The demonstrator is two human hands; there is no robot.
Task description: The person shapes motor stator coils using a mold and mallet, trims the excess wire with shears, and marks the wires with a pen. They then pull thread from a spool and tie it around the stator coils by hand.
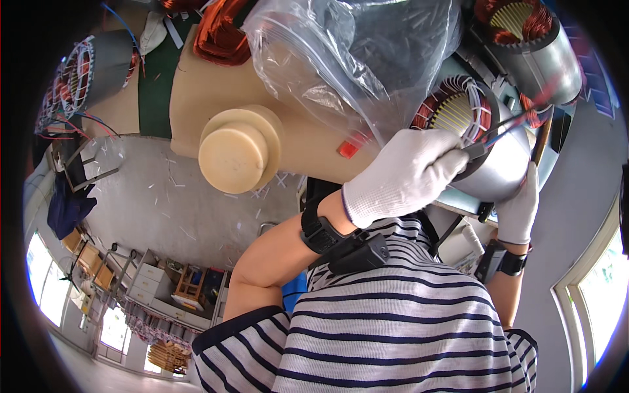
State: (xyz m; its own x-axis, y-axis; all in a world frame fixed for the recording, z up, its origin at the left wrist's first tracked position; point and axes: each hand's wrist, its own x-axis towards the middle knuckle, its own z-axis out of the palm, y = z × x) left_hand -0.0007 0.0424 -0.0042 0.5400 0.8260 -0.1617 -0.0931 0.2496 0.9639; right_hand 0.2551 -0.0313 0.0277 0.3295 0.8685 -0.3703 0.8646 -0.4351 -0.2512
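My left hand (416,171), in a white knitted glove, is closed around the dark grey end of a thin tool (476,151). The tool's dark shaft slants up to the right, and something red at its far end is blurred. Under it a motor stator (501,171) lies tilted, with a smooth steel shell, copper windings, white lacing and yellowish slot strips facing up and left. My right hand (519,209), also gloved, lies against the right side of the shell with its fingers stretched along it; some fingertips are hard to see.
A clear plastic bag (354,59) spreads over the cardboard-covered bench (308,147) beside the stator. A beige stepped cylinder (232,159) and orange copper coils (223,33) are farther left. Other stators stand at the upper right (540,62) and far left (108,69). Scraps litter the floor (157,203).
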